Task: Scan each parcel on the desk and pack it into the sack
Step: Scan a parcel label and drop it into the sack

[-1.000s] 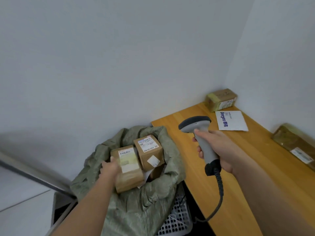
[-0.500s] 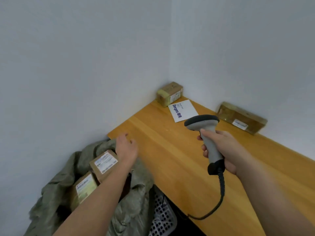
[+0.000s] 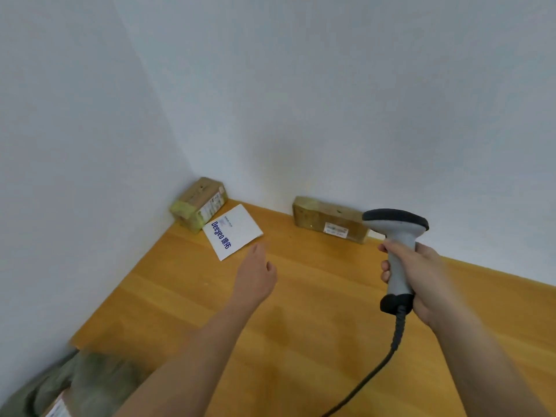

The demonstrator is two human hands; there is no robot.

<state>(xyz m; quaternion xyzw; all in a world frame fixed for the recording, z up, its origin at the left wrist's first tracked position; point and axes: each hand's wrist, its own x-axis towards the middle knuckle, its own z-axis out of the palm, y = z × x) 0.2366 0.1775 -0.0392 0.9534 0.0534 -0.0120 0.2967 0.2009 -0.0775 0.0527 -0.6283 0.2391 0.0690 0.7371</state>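
Note:
My left hand point(image 3: 255, 273) reaches over the wooden desk point(image 3: 301, 341) with straight fingers, its tips just short of a flat white parcel point(image 3: 233, 231) with blue lettering. Behind that, in the corner, a small brown box point(image 3: 198, 204) with yellow tape leans on the wall. A long brown box point(image 3: 329, 219) with a white label lies along the back wall. My right hand point(image 3: 421, 276) grips the handle of a grey barcode scanner point(image 3: 397, 233), held upright above the desk. The green sack point(image 3: 75, 383) shows at the bottom left, with a labelled parcel point(image 3: 58, 409) inside.
White walls meet in the corner behind the parcels. The scanner's black cable point(image 3: 379, 365) hangs down across the desk toward the bottom edge. The desk's left edge ends just above the sack.
My left hand has left the sack and moved across the desk toward the white parcel. The view has swung right and up, away from the sack. My right hand still holds the scanner.

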